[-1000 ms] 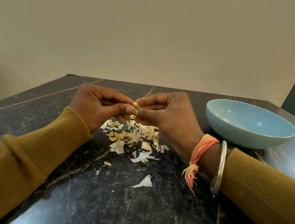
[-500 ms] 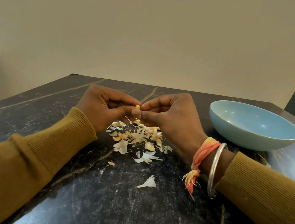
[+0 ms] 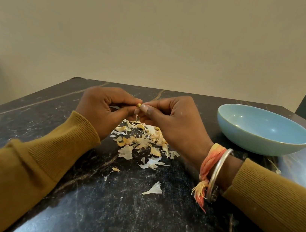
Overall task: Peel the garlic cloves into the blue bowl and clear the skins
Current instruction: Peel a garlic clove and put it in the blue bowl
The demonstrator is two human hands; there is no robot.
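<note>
While viewed from the head: left hand [image 3: 100,108] and right hand [image 3: 176,125] raised together over the dark table [image 3: 133,221], fingers [image 3: 148,109] of both curled, pinching one small garlic clove [image 3: 139,105] between them. Directly beneath, a loose pile of garlic skins [image 3: 140,141], one stray flake [image 3: 154,189] nearer the body. Off to the right, well apart from the clove, blue bowl [image 3: 252,143], upright. Orange thread [image 3: 211,159] and metal bangle [image 3: 219,163] on the right wrist.
</note>
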